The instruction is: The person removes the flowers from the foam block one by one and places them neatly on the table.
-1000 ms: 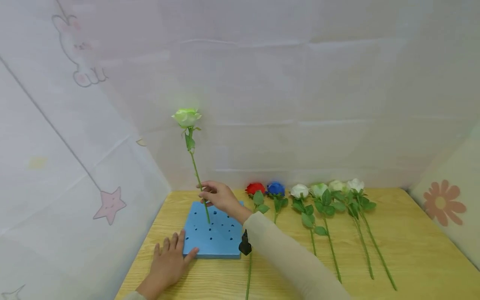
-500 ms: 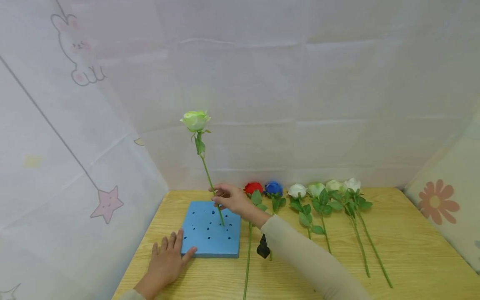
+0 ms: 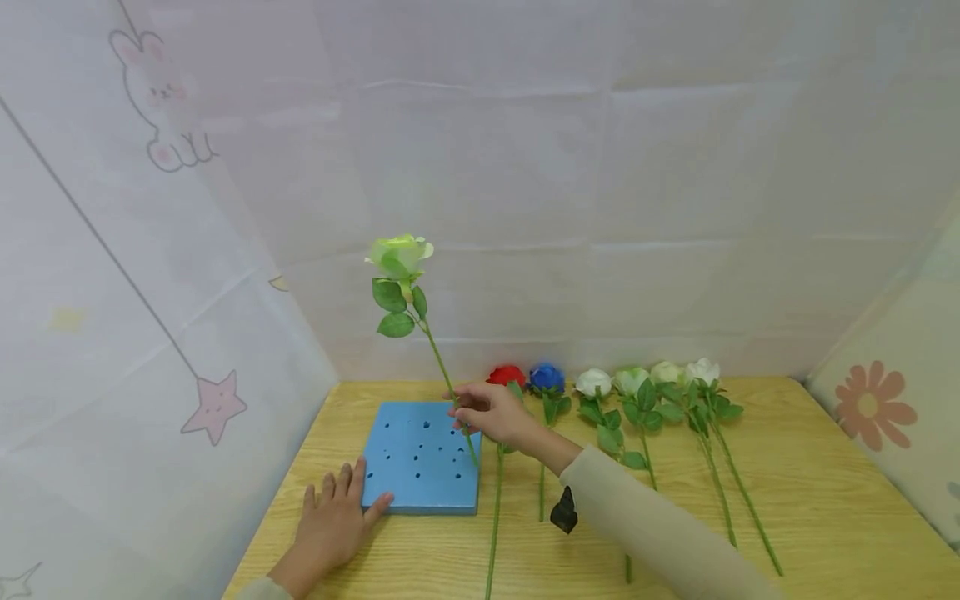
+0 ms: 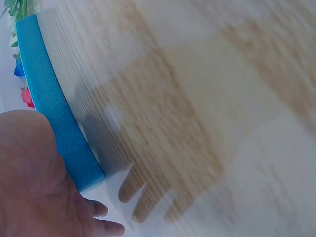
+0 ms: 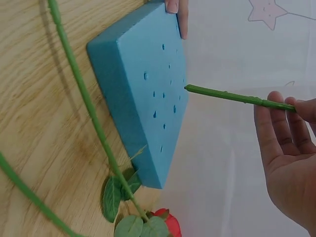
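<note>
My right hand pinches the stem of a pale green rose between thumb and fingers. The rose leans left, its bloom high and its leaves facing me. In the right wrist view the cut end of the green stem hangs apart from a blue foam block dotted with holes. From the head view, that end appears over the block's right edge. My left hand lies with fingers extended at the block's left side, thumb by its front corner. The left wrist view shows the palm beside the block's side wall.
Right of the block lie a red rose, a blue rose, a white rose and several pale ones, blooms toward the back wall. Their stems stretch toward me over the wooden table. A small black object sits by my right sleeve.
My right hand has moved right and slightly toward me with the pale green rose, from over the block's middle to its right edge. The rose has turned, showing its leaves. The left hand stays put.
</note>
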`<state>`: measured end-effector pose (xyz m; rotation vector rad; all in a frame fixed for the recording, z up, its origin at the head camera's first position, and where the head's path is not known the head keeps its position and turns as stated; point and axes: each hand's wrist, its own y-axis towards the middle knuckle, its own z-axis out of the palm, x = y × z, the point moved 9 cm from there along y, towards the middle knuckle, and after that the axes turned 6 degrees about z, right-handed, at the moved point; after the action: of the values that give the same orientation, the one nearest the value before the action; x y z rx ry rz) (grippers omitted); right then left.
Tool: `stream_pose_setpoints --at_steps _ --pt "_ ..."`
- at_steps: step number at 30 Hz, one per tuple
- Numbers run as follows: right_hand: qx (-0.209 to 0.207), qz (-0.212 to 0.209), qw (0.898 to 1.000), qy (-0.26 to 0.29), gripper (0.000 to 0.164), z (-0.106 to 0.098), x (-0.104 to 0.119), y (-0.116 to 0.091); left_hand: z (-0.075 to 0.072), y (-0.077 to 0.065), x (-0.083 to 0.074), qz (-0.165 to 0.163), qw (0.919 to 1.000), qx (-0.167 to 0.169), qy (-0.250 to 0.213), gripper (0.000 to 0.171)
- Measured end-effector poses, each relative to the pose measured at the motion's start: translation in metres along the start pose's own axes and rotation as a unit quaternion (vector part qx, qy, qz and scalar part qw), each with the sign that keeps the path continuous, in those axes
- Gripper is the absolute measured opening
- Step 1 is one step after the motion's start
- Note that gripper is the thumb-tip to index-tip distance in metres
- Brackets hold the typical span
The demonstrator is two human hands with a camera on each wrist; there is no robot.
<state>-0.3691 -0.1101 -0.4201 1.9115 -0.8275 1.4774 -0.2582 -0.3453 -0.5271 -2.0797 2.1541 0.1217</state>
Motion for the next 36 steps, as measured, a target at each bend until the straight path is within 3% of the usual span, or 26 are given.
stream_pose_setpoints --at_steps 11,20,36 --pt "-0.007 0.014 1.0 0.022 0.045 -0.033 -0.005 -0.044 0.002 0.003 0.001 0.002 1.0 0.0 -0.001 0.098" --pt "-0.013 0.02 0.999 0.024 0.042 -0.062 -0.018 -0.077 0.005 0.004 0.005 -0.003 1.0 0.008 0.0 0.098" --pt "-0.047 0.054 0.997 -0.01 0.047 -0.112 -0.031 -0.133 0.003 0.004 0.003 0.003 1.0 0.005 0.002 0.1"
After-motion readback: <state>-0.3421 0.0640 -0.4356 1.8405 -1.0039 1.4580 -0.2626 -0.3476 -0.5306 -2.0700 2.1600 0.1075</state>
